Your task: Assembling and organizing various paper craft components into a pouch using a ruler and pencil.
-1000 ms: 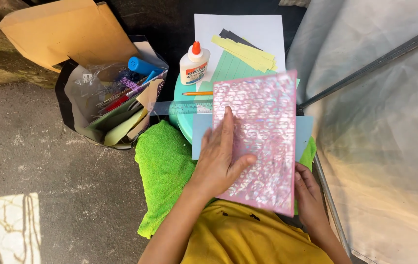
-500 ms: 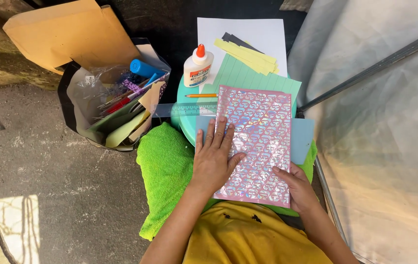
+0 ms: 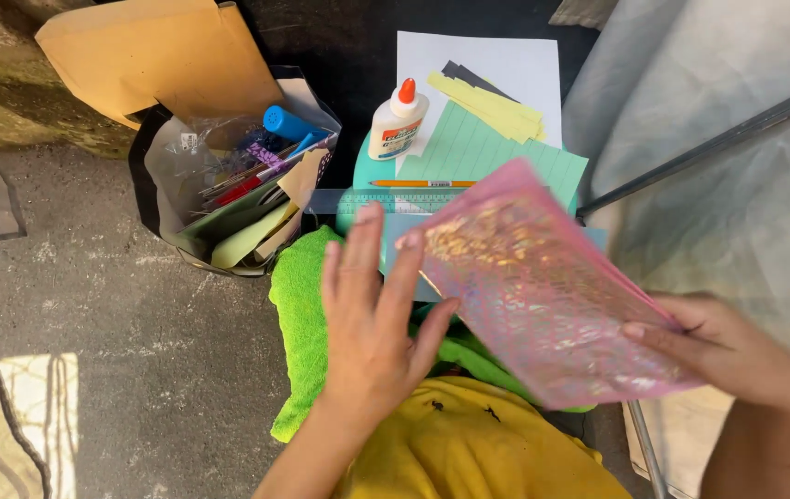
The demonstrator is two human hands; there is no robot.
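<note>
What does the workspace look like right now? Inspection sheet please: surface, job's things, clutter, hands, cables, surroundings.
Surface: teal lap table, mostly covered by paper; green towel under its near edge.
Job's things: pink glitter sheet, lifted and tilted, blurred.
Clutter: glue bottle upright; white paper; green lined paper; yellow strips; orange pencil; bag of craft supplies; tan envelope.
Hands: left hand open, fingers spread, fingertips by the sheet's left edge; right hand pinches the sheet's right edge.
Cables: nothing seen.
Surroundings: concrete floor; grey plastic sheeting on the right.
</note>
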